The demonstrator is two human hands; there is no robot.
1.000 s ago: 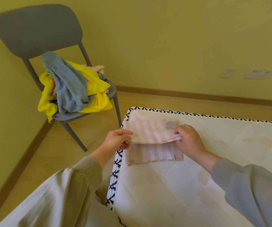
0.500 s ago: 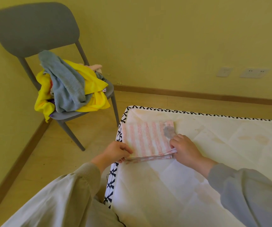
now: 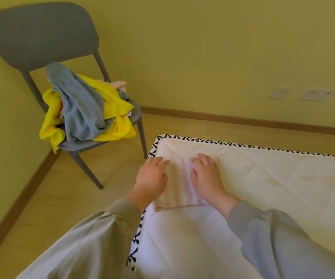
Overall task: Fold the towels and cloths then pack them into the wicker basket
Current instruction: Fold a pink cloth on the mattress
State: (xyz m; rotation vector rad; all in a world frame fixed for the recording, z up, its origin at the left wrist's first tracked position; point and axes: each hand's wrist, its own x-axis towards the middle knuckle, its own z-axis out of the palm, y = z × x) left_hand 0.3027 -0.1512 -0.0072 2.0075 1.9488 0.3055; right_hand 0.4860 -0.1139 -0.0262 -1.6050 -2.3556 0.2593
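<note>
The pink-striped cloth (image 3: 179, 184) lies folded flat on the near left corner of the mattress (image 3: 273, 198), its stripes running away from the person and its near edge showing as a thin dark-pink line. Both hands rest palm-down on top of it. The left hand (image 3: 152, 176) covers the cloth's left side, close to the mattress edge, and its fingers (image 3: 159, 161) are straight and spread, pressing on the fabric and gripping nothing. The right hand (image 3: 205, 176) covers the right side in the same way, with its fingers (image 3: 203, 159) extended and flat on the cloth, reaching to its far edge. A strip of the cloth shows between the two hands. Pale grey sleeves (image 3: 94, 238) run back from both wrists toward the camera. The mattress is white with faint yellowish stains and has a black-and-white patterned trim (image 3: 223, 142) along its edges. To the left, apart from the mattress, a grey chair (image 3: 37, 35) stands on the wooden floor (image 3: 61, 188) in the corner of the room. Its seat carries an unfolded heap: a grey-blue towel (image 3: 82, 109) draped over a yellow cloth (image 3: 114, 99), with a bit of pale pink fabric (image 3: 118, 84) behind them. On the yellow wall to the right are two wall sockets (image 3: 316, 95), above the brown skirting board (image 3: 223, 118).
</note>
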